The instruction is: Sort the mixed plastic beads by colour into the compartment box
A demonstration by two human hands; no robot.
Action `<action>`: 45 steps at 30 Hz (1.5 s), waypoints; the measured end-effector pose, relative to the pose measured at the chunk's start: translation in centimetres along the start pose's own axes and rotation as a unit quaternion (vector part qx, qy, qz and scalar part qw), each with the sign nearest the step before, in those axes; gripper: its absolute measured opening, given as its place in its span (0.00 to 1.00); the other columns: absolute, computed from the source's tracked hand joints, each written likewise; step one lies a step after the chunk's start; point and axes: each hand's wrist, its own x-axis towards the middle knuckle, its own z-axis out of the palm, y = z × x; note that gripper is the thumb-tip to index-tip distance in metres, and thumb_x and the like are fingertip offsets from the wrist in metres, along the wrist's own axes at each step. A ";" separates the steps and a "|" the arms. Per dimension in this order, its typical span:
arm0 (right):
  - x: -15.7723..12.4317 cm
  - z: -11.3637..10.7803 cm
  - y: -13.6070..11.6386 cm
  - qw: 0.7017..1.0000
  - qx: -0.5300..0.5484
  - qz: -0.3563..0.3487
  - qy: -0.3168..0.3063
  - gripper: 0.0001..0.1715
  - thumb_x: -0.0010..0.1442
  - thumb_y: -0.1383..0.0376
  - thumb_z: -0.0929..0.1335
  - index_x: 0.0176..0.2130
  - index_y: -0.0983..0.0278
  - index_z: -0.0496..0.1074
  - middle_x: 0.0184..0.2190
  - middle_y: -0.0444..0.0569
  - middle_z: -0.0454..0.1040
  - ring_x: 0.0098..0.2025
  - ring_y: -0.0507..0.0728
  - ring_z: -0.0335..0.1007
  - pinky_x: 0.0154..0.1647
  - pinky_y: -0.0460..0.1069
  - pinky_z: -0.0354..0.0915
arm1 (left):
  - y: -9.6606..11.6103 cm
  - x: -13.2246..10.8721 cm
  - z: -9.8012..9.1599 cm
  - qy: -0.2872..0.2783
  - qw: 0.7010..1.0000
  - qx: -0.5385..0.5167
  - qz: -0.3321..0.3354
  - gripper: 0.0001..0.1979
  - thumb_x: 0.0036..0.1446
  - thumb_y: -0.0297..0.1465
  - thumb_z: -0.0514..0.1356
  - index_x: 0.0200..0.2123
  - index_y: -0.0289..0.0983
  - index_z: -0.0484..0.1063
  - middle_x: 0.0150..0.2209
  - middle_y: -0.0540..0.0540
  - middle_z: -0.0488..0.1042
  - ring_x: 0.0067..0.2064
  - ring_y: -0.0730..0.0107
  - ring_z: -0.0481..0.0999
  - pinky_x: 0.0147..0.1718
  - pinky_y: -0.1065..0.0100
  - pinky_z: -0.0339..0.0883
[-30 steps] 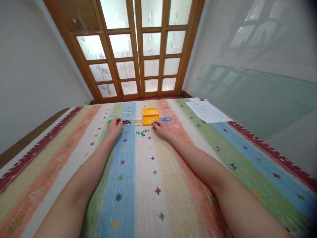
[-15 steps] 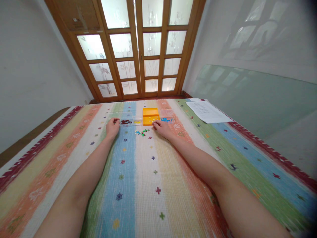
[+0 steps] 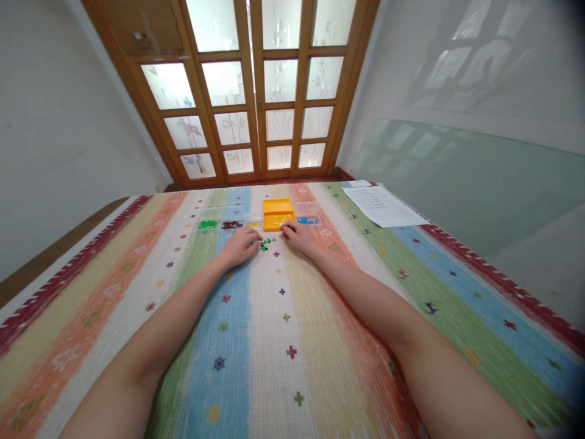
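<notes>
My left hand is low over the tablecloth at the left side of a small pile of loose pieces, mostly green with a few dark ones. Its fingers reach forward with the thumb apart, and it covers part of the pile. My right hand rests at the front right corner of an open yellow box with small white pieces inside. The right fingers are curled together; anything between them is too small to make out.
Left of the yellow box, clear plastic compartments hold green pieces, dark red pieces and yellow pieces. Blue pieces lie in a clear box to its right. A printed sheet lies at the back right on the striped tablecloth.
My left hand has moved right from the green compartment to the loose pile, uncovering the green pieces. My right hand has stayed at the yellow box.
</notes>
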 end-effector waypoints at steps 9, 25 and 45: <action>-0.2 -0.2 -0.5 1.000 0.000 -0.009 0.002 0.12 0.67 0.65 0.64 0.37 0.62 0.77 0.33 0.45 0.79 0.36 0.55 0.73 0.41 0.48 0.62 | 2.5 0.1 0.2 -0.047 0.995 0.047 0.077 0.11 0.65 0.31 0.58 0.48 0.41 0.78 0.49 0.44 0.77 0.54 0.57 0.71 0.58 0.54 0.64; 0.0 0.0 0.2 1.000 -0.003 -0.007 -0.004 0.12 0.66 0.63 0.64 0.39 0.62 0.77 0.35 0.46 0.79 0.38 0.55 0.73 0.42 0.48 0.63 | 2.0 0.1 0.4 0.021 1.000 -0.003 0.001 0.08 0.65 0.31 0.57 0.41 0.40 0.77 0.43 0.44 0.79 0.47 0.60 0.74 0.51 0.58 0.67; 0.1 0.2 0.5 1.000 0.000 0.004 -0.012 0.13 0.65 0.63 0.64 0.39 0.62 0.78 0.32 0.45 0.79 0.36 0.55 0.72 0.41 0.48 0.63 | -6.0 -0.3 -0.6 0.256 0.847 -0.305 -0.351 0.16 0.59 0.33 0.57 0.50 0.37 0.73 0.44 0.43 0.81 0.33 0.70 0.76 0.38 0.67 0.73</action>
